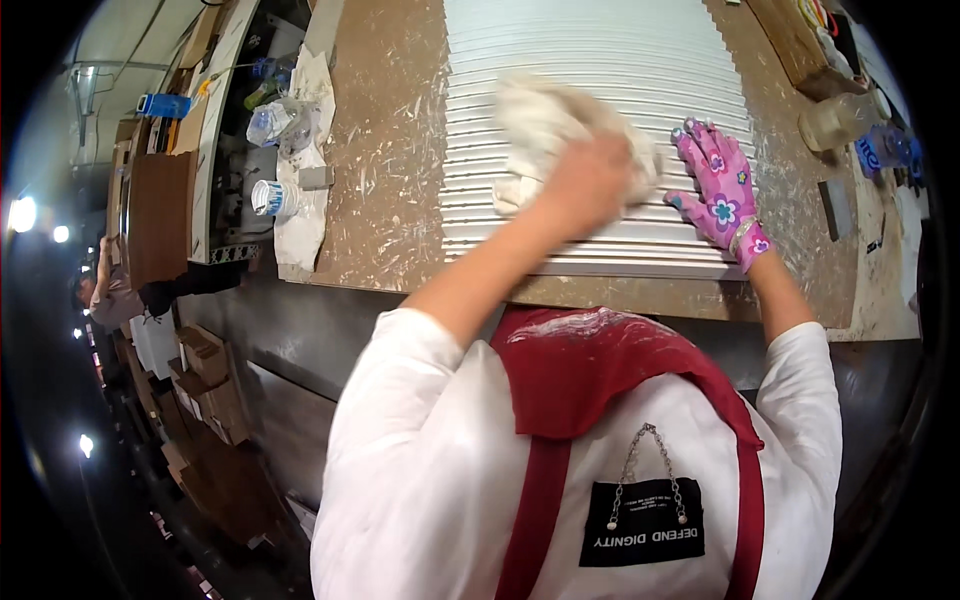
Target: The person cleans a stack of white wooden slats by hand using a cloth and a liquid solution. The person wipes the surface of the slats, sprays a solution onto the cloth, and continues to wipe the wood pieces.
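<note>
Now gripping bunched cloth [540, 115] in left hand [595, 178] | resting gloved right hand [718, 190], splayed, at right edge of white panel [610, 50] | lying beneath both on tabletop [380, 140], ribbed crosswise, left to right

table [385, 150] brightly lit; lamps [22, 213] glare at dim left; left hand [595, 180], cloth [545, 112] motion-blurred; fisheye bending, black corners.

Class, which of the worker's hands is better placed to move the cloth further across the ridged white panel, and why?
Probably the left. The bare left hand grips the cloth over the panel, while the gloved right hand lies spread near the panel's right edge, away from the cloth.
</note>
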The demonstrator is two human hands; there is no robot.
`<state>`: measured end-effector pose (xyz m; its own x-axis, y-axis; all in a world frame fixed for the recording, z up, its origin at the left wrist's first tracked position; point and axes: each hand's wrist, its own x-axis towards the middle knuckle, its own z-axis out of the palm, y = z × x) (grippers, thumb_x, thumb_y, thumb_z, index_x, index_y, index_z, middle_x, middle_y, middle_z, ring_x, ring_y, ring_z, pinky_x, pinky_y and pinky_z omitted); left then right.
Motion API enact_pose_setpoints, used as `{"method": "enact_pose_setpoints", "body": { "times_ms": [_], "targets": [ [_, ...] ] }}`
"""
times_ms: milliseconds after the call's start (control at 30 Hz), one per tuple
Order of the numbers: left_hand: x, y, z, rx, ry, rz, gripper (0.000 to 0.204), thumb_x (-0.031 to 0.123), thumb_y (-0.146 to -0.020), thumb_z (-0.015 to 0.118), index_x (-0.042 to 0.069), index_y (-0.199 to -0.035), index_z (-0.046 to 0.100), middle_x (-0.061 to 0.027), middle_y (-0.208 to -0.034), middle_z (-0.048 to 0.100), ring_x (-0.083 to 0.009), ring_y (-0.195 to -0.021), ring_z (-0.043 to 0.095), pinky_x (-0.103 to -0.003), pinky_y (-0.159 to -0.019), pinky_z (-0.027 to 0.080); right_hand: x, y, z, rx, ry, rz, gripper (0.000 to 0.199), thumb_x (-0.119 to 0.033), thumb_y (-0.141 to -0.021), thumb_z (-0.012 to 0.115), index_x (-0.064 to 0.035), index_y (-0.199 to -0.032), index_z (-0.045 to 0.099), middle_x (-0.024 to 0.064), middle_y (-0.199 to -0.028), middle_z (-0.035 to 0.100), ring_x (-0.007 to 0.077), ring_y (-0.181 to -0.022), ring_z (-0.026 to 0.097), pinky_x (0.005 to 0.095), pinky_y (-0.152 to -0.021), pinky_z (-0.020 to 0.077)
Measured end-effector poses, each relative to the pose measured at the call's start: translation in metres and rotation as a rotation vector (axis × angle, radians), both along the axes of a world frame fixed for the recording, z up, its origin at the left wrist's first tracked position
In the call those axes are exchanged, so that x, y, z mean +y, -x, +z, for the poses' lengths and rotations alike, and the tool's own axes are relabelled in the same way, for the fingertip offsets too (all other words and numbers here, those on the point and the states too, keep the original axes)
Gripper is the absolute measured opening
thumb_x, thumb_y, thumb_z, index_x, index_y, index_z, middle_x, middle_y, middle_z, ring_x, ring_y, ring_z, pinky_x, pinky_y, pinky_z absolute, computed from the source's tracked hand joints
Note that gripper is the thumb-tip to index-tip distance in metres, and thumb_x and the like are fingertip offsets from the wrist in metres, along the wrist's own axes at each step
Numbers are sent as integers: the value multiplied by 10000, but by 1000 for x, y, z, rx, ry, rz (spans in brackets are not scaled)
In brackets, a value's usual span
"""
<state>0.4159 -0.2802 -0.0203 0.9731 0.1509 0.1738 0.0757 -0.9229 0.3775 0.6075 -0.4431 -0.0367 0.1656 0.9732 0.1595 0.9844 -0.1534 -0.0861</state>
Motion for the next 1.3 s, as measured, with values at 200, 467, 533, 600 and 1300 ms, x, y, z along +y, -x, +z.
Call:
{"method": "enact_pose_setpoints", "body": {
  "times_ms": [200,467,533,600,1300],
  "targets": [
    [103,107,-23,-21,-81,485,268,103,-789,583,68,-1044,656,-169,-1025,609,-342,-993,584,-445,-889,460,-1,1,3,23,-5,-42,702,-505,-792,626,-83,-1337,494,171,-1428,425,387,-1332,359,517,-1110,234],
    [73,-3,16,-429,31,355,352,181,-790,640,-14,-1078,589,-188,-1055,607,-356,-974,584,-434,-873,449,35,-11,19,-82,-32,87,800,-586,-777,615,-86,-1376,439,166,-1451,393,388,-1359,311,520,-1124,208],
    [31,-58,-37,-224,-119,235,469,221,-808,635,-10,-1204,535,-197,-1283,507,-374,-1208,459,-456,-1001,369,40,-12,11,-1,47,102,791,-596,-787,601,-75,-1362,451,175,-1437,404,390,-1357,312,522,-1124,209],
    [22,-50,-34,-111,-184,122,464,209,-812,632,21,-1225,536,-132,-1383,446,-353,-1284,400,-484,-1017,343,34,-11,8,-25,38,43,764,-582,-783,611,-54,-1322,491,178,-1412,425,386,-1345,328,524,-1119,217],
    [130,3,-41,-272,-148,336,217,38,-771,565,20,-981,620,-154,-921,598,-321,-923,549,-429,-827,442,42,-13,10,15,54,56,750,-492,-756,680,-93,-1357,475,150,-1422,418,360,-1325,356,495,-1126,221]
  ]
}}
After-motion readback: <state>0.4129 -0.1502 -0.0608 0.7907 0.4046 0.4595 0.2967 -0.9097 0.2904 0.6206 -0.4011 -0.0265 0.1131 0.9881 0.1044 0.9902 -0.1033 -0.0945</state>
